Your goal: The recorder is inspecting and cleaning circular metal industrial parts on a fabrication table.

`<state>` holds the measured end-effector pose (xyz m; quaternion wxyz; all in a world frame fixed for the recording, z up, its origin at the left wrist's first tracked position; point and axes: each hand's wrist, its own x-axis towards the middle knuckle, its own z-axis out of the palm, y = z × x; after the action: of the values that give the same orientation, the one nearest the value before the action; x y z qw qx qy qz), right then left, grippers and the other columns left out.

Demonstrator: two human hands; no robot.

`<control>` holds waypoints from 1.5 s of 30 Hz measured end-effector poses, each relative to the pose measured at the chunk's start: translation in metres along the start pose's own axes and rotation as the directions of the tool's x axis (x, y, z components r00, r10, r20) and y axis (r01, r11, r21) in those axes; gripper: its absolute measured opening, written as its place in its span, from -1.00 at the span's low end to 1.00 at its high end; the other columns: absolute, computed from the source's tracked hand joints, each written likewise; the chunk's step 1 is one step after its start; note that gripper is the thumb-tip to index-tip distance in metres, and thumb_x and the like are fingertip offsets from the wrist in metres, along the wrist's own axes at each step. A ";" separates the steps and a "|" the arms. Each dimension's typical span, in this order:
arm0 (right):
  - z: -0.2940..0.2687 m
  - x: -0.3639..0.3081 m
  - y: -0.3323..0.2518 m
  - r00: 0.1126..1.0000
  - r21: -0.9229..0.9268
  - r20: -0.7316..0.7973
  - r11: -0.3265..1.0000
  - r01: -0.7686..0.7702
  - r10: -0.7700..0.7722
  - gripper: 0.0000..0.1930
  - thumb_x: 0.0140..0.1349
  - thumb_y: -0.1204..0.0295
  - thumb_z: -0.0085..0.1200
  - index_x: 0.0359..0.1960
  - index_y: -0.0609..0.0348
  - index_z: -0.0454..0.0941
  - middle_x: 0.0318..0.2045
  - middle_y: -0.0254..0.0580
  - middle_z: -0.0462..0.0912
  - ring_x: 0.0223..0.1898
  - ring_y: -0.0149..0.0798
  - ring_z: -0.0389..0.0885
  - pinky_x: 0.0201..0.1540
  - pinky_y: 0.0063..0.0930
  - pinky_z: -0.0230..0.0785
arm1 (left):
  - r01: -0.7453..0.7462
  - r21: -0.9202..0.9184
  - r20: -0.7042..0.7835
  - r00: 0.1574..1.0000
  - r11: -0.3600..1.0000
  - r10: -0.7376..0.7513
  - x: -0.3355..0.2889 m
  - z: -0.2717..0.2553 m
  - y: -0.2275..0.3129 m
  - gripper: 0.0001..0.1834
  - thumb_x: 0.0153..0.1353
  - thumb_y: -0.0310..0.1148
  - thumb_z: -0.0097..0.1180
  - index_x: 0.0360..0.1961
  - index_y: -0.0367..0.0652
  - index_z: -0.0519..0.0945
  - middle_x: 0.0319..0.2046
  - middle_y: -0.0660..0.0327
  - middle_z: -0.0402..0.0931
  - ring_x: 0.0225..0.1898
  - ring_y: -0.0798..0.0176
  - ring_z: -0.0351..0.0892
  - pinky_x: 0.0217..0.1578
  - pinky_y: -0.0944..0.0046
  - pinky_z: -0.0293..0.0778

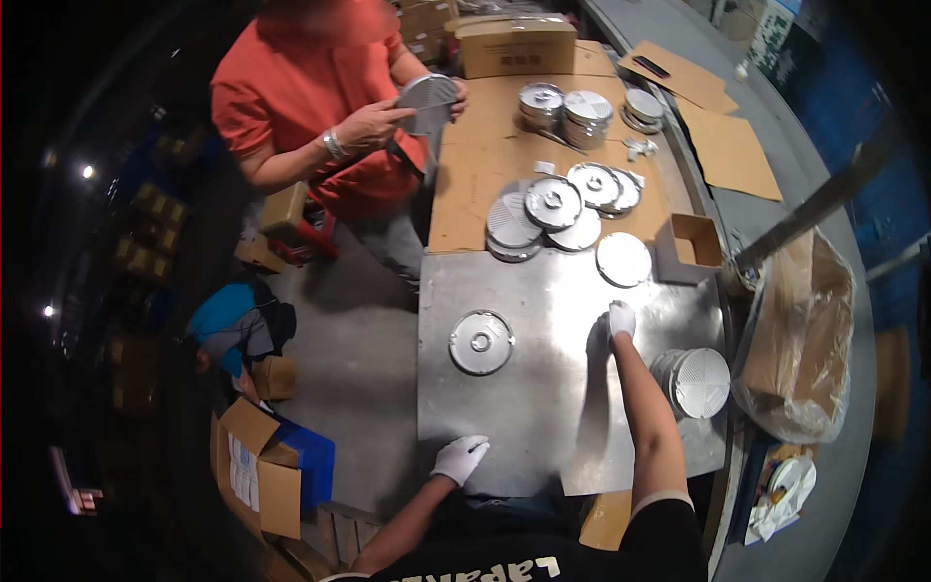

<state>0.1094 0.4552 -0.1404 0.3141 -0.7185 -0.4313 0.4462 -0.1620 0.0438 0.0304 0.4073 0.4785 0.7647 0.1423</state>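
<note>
My left hand, in a white glove, is at the table's near left edge with its fingers stretched out and nothing in them. My right hand, also gloved in white, reaches over the metal tabletop. Just beyond it lies a pale round disc. Glare and the small size hide how its fingers are set. A silvery round disc with a raised hub lies alone at the left of the metal. To the right of my right forearm stands a stack of ribbed round discs.
Overlapping discs and further stacks cover the cardboard at the far end. An open box stands by the right edge, near a plastic-lined carton. Across the left side, a person in orange holds a ribbed disc.
</note>
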 end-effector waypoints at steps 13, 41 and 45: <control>-0.009 -0.026 -0.147 0.952 -0.458 -0.232 0.842 -0.286 0.198 -0.07 -0.30 -0.34 0.17 -0.10 0.31 0.55 -0.09 0.04 0.60 -0.02 0.03 0.55 0.00 -0.23 0.38 | 0.182 -0.076 0.028 0.983 0.980 -0.180 -0.036 -0.005 -0.073 -0.62 0.19 -0.01 0.02 -0.14 0.00 0.62 -0.13 0.17 0.58 -0.07 0.07 0.54 -0.04 0.18 0.43; 0.020 0.094 -0.172 0.989 -0.824 0.114 0.547 0.145 -0.090 -0.55 0.06 0.21 0.08 -0.06 0.27 0.53 -0.01 0.00 0.55 0.03 -0.06 0.53 0.03 -0.28 0.39 | 0.234 -0.231 -0.029 0.969 0.944 -0.247 -0.057 -0.026 -0.119 -0.64 0.17 -0.08 0.10 -0.14 -0.10 0.62 -0.17 0.13 0.60 -0.10 0.11 0.57 -0.07 0.25 0.45; 0.052 0.090 -0.200 0.905 -0.855 0.423 0.311 0.414 -0.043 -0.64 0.08 0.39 0.06 -0.05 0.17 0.56 0.01 -0.06 0.54 0.04 -0.04 0.53 0.06 -0.26 0.38 | 0.415 -0.190 -0.028 0.904 0.890 -0.427 -0.079 -0.033 -0.081 -0.66 0.19 -0.11 0.10 -0.14 -0.10 0.62 -0.18 0.16 0.61 -0.10 0.18 0.58 -0.07 0.28 0.45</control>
<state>0.0148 0.6257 -0.0276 -0.1655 -0.6135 -0.7508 0.1804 -0.2208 -0.0583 0.0406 0.4432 0.2575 0.8479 0.1352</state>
